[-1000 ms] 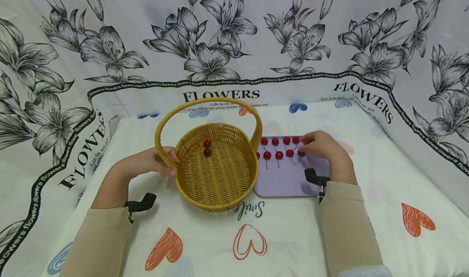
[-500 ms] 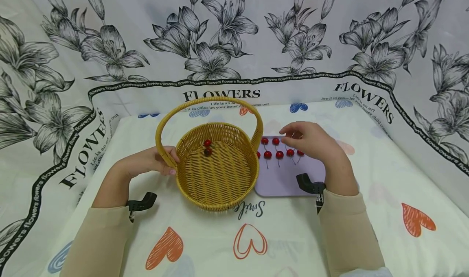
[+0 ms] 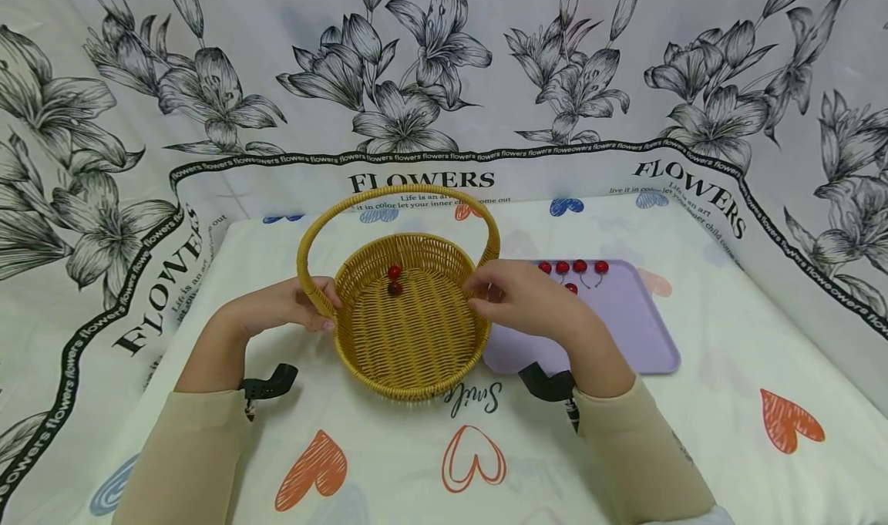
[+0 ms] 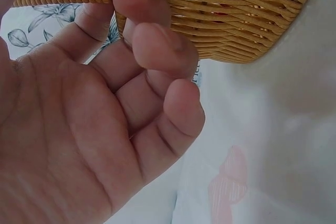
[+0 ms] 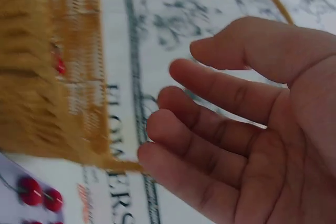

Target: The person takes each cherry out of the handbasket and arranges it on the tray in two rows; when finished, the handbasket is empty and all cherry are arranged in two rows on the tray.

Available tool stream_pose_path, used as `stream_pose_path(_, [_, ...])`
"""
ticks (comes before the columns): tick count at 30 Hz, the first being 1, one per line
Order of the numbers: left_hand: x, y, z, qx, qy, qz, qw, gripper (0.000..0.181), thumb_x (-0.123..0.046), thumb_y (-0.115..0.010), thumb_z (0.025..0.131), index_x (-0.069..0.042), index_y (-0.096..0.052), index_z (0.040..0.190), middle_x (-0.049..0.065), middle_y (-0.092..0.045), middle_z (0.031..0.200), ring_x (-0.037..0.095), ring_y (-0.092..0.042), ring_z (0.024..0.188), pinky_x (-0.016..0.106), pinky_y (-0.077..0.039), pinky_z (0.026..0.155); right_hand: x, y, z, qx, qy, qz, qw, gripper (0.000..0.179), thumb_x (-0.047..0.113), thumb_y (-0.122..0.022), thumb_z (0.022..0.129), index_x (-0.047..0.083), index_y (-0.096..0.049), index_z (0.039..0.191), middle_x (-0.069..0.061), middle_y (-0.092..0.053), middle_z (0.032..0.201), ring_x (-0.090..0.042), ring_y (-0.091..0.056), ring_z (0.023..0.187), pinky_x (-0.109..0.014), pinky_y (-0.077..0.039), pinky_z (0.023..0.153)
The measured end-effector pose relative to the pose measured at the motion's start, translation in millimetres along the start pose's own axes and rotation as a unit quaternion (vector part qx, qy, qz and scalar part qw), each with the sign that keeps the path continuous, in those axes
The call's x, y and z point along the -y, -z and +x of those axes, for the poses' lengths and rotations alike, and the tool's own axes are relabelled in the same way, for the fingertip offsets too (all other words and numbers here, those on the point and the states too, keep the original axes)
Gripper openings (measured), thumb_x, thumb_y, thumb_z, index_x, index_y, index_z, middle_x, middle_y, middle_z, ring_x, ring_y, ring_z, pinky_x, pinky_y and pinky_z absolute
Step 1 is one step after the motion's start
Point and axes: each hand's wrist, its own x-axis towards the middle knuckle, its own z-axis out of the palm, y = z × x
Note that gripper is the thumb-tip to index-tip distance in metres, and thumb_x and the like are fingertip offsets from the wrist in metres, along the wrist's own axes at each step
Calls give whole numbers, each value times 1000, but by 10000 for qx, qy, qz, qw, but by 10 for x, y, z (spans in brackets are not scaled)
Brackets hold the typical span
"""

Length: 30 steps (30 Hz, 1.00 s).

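Note:
A yellow woven basket (image 3: 412, 348) with a tall arched handle (image 3: 398, 191) stands mid-table, two red cherries (image 3: 394, 272) inside. At the left foot of the handle, my left hand (image 3: 274, 307) grips the basket, fingers curled against the weave (image 4: 236, 22) in the left wrist view. Over the basket's right rim is my right hand (image 3: 534, 297), its loosely bent fingers (image 5: 210, 153) spread beside the thumb. Nothing shows between them in the right wrist view. Several cherries with stems (image 3: 580, 266) lie on a lilac tray (image 3: 631, 340); my right hand hides others.
The tray adjoins the basket's right side. Underneath is a white cloth (image 3: 388, 463) printed with hearts. Behind stands a flowered fabric backdrop (image 3: 555, 85). A black wrist mount (image 3: 548, 382) on my right arm overhangs the tray's front edge.
My right hand has moved left from the tray's far right to the basket's rim, uncovering cherries at the tray's right. My left hand and the basket stay put.

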Motion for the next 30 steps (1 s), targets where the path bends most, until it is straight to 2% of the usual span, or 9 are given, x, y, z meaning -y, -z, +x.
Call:
stream_pose_path(4, [-17,-23,-9,-1,-76,123,9999,25,-10,-78,89,-1,-61,104,4,-57,85,21,-51,79,35,-42,72,39,-294,239,187,203,-535,9982,28,18,-68,97,8,-71,123,-2,-67,114,-18,-61,104,-35,-51,91])
stream_pose_path(7, [-41,-57,-8,-15,-150,347,9993,23,-9,-76,89,-1,-59,102,7,-54,87,22,-48,81,35,-41,71,34,-485,432,491,254,-937,9941,38,21,-67,99,7,-66,134,-6,-63,132,-20,-58,123,-36,-45,105])
stream_pose_path(11, [-69,-98,-2,-1,-194,506,9985,20,-6,-73,88,-2,-58,100,8,-49,87,22,-45,80,34,-39,69,19,-671,671,1065,79,-1402,9843,53,22,-65,100,7,-51,149,-9,-54,146,-22,-50,135,-38,-39,111])
stream_pose_path(16, [-83,-105,-3,-24,-174,631,9979,19,-6,-72,87,-2,-58,100,9,-49,87,22,-44,81,34,-38,69,-4,-823,889,1747,-287,-1622,9707,74,19,-66,98,13,-28,162,-8,-23,168,-25,-35,147,-41,-37,113])
stream_pose_path(19, [-93,-100,-5,-53,-145,698,9974,18,-5,-71,86,-2,-58,99,9,-49,87,22,-43,81,34,-38,70,-36,-890,982,1934,-270,-1418,9704,82,13,-65,97,20,-20,165,-3,-2,172,-24,-26,152,-40,-34,115])
stream_pose_path(22, [-102,-101,-3,-51,-139,709,9974,17,-5,-70,86,-3,-58,99,9,-48,86,22,-43,79,34,-37,69,-71,-948,1037,2074,-139,-1446,9674,81,8,-61,98,22,-18,166,0,4,172,-23,-18,154,-38,-28,118])
stream_pose_path(25, [-108,-106,3,-43,-181,692,9974,17,-5,-69,86,-3,-58,98,8,-47,84,21,-42,77,33,-37,67,-77,-988,1059,2014,40,-1712,9644,74,5,-57,101,19,-23,164,-2,-8,172,-24,-19,154,-38,-24,119])
stream_pose_path(27, [-111,-103,2,-57,-179,673,9976,17,-4,-69,86,-2,-58,99,8,-47,84,21,-43,77,33,-37,68,-62,-1007,1078,1804,306,-1967,9632,62,4,-56,102,15,-36,160,-7,-27,166,-25,-32,149,-37,-29,117])
stream_pose_path(30, [-110,-103,-1,-50,-143,615,9980,18,-4,-69,86,-1,-58,100,7,-48,82,21,-44,77,32,-38,68,-44,-1019,1095,1388,719,-2241,9620,40,5,-59,103,10,-61,143,-9,-57,142,-23,-54,131,-34,-41,109])
